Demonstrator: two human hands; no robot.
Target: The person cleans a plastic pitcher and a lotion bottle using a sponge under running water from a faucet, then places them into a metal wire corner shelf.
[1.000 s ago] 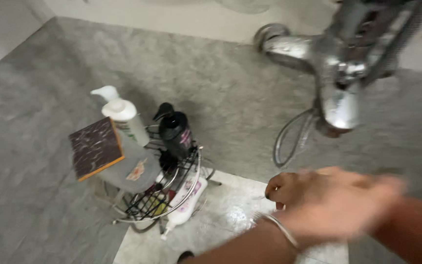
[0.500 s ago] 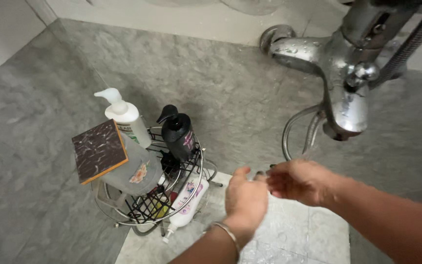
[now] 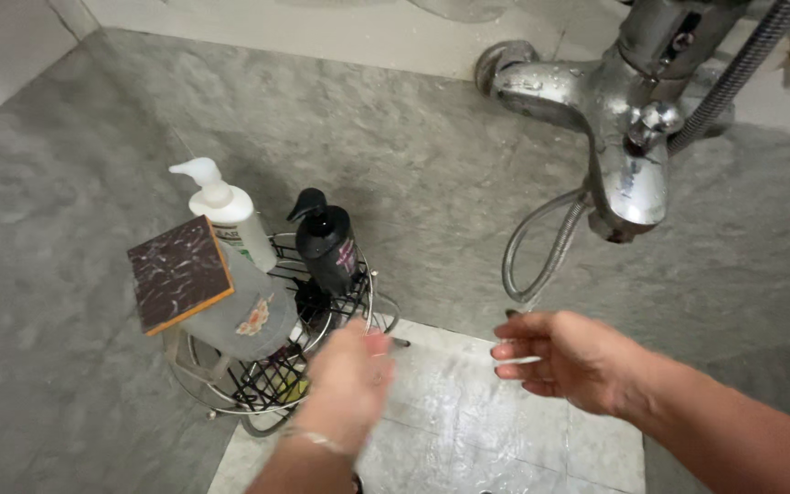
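Tap (image 3: 628, 174): 1 chrome wall tap, high on the grey wall, spout pointing down; every place below is told from it.
Water: 1 thin stream falls from the spout toward the right hand.
Hose (image 3: 541, 252): 1 metal hose loops down just left of the tap; a 2nd ribbed length runs up and to the right from the tap body.
Right hand (image 3: 564, 357): 1, directly below the tap, palm turned leftward, fingers loosely spread and slightly curled, holding nothing; it is wet.
Left hand (image 3: 349, 380): 1, below and well left of the tap, blurred; it seems loosely curled, but I cannot tell its exact shape or whether it holds anything. It sits over the near rim of the rack.
Bangle (image 3: 317, 441): 1 thin metal ring on the left wrist.
Wire rack (image 3: 258, 389): 1 round chrome rack on the floor, far left of and below the tap.
Pump bottles: 2 upright in the rack, 1 white (image 3: 226, 215) and 1 black (image 3: 326, 242), the black one nearer the tap.
Grey container (image 3: 244, 316): 1, tilted, in the rack.
Dark square block (image 3: 178, 273): 1, speckled, orange-edged, resting on the grey container.
Floor tile (image 3: 468, 421): pale, wet, beneath both hands.
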